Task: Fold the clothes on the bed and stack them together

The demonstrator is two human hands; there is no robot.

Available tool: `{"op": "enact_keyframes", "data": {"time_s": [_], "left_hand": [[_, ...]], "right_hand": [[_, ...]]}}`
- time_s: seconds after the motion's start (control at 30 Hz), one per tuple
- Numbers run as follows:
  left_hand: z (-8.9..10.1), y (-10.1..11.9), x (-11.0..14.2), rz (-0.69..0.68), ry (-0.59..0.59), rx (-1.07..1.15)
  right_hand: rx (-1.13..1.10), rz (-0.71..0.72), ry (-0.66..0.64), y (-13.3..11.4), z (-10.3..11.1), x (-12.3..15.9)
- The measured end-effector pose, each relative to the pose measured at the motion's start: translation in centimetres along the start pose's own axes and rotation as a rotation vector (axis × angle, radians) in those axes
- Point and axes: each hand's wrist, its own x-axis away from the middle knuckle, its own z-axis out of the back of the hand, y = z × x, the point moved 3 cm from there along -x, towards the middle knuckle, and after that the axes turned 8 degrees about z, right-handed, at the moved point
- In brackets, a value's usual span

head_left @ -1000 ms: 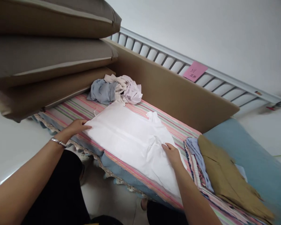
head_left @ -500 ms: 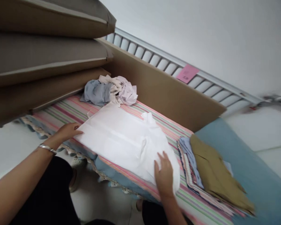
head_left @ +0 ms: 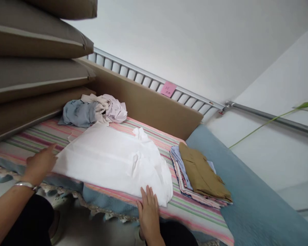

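Note:
A white shirt (head_left: 102, 153) lies spread out on a striped sheet (head_left: 195, 212), with its collar and a few bunched folds toward the right. My left hand (head_left: 41, 162), wearing a silver bracelet, is at the shirt's left edge. Its fingers reach out over the stripes and the thumb is close to the fabric; whether it touches is unclear. Fingers extended, my right hand (head_left: 149, 212) rests flat at the shirt's near right edge. To the right is a stack of folded clothes topped by an olive-brown garment (head_left: 202, 171).
Crumpled blue, cream and pale pink clothes (head_left: 92, 109) sit behind the shirt. Thick stacked cushions (head_left: 36, 75) rise at the left. A brown board (head_left: 149, 106) stands along the back before a white rail with a pink note (head_left: 168, 89). Blue bedding (head_left: 236, 177) covers the right side.
The view has swung right, so everything sits further left. My left hand has loosened from the shirt's corner. My right hand has slid off the shirt's middle toward its near edge.

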Motion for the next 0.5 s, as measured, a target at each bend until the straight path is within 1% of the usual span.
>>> {"op": "enact_keyframes", "data": {"time_s": [0.03, 0.07, 0.1, 0.13, 0.17, 0.2, 0.23, 0.27, 0.3, 0.37, 0.43, 0.5], "left_hand": [[0.8, 1.1, 0.9, -0.010, 0.071, -0.022], [1.3, 2.7, 2.2, -0.066, 0.096, -0.014], [1.5, 4.6, 3.7, -0.171, 0.090, 0.045], [1.3, 6.8, 5.5, -0.309, 0.073, 0.149], [0.7, 8.8, 7.3, -0.435, 0.042, 0.233], [-0.1, 10.7, 9.2, -0.547, 0.006, 0.271], [-1.2, 12.3, 10.9, -0.618, -0.032, 0.276], [-2.2, 13.3, 12.2, -0.622, -0.049, 0.268], [-3.2, 13.9, 13.1, -0.594, -0.057, 0.251], [-4.6, 13.9, 13.7, -0.521, -0.063, 0.205], [-4.9, 13.1, 13.1, -0.477, -0.072, 0.165], [-4.5, 12.1, 12.0, -0.465, -0.097, 0.134]], "right_hand": [[-0.005, 0.003, 0.012, -0.1, 0.1, 0.0], [-0.008, 0.009, 0.028, -0.2, 0.2, -0.1], [-0.006, 0.018, 0.045, -0.3, 0.4, -0.4], [0.000, 0.026, 0.057, -0.3, 0.5, -0.7], [0.012, 0.032, 0.066, -0.1, 0.5, -1.2], [0.027, 0.034, 0.066, 0.3, 0.4, -1.6], [0.044, 0.031, 0.062, 0.9, 0.2, -1.9], [0.062, 0.022, 0.058, 1.7, -0.2, -2.0], [0.080, 0.009, 0.052, 2.7, -0.8, -2.0], [0.098, -0.013, 0.041, 4.7, -2.3, -1.3], [0.092, -0.039, 0.054, 6.2, -3.8, -0.4], [0.073, -0.087, 0.114, 7.0, -4.9, 0.2]]}}
